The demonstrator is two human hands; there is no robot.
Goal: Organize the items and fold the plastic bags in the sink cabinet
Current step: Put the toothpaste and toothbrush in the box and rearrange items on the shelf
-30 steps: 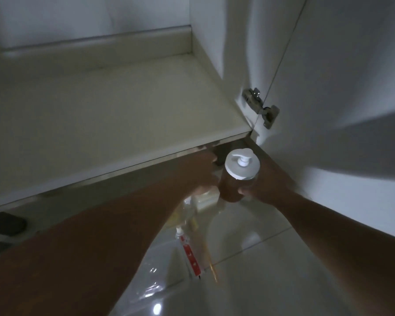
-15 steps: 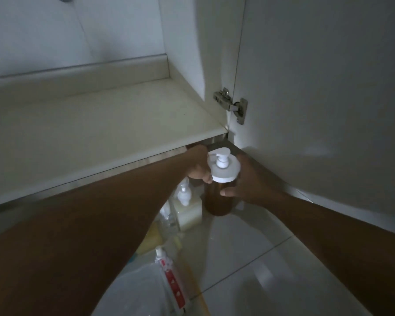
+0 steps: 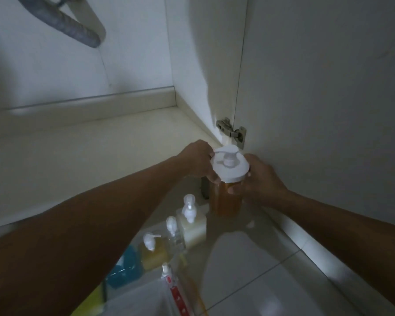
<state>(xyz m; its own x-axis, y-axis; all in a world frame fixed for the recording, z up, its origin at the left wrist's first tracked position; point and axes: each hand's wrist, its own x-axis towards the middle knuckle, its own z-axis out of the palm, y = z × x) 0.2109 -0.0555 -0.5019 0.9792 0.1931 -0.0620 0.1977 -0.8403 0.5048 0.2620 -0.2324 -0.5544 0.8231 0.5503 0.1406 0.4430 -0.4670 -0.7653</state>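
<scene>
I hold an amber pump bottle (image 3: 226,201) with a wide white lid and pump head in front of the cabinet's right front corner. My left hand (image 3: 198,161) grips the left side of the lid. My right hand (image 3: 259,179) wraps the bottle's right side just under the lid. The bottle hangs above the tiled floor, at the level of the cabinet floor (image 3: 78,151). A clear plastic bag (image 3: 144,299) with a red-and-white strip lies at the bottom, partly behind my left forearm.
Several pump bottles stand on the floor tiles below my hands: a cream square one (image 3: 192,224), a clear one (image 3: 173,233), a yellow one (image 3: 153,249) and a blue container (image 3: 123,267). The open door (image 3: 328,99) with its hinge (image 3: 232,132) stands right. A grey drain hose (image 3: 73,26) hangs top left.
The pump bottle has risen from below the shelf edge up to the cabinet floor's corner. My left hand moved onto its lid. The view tilted up, so the hose shows.
</scene>
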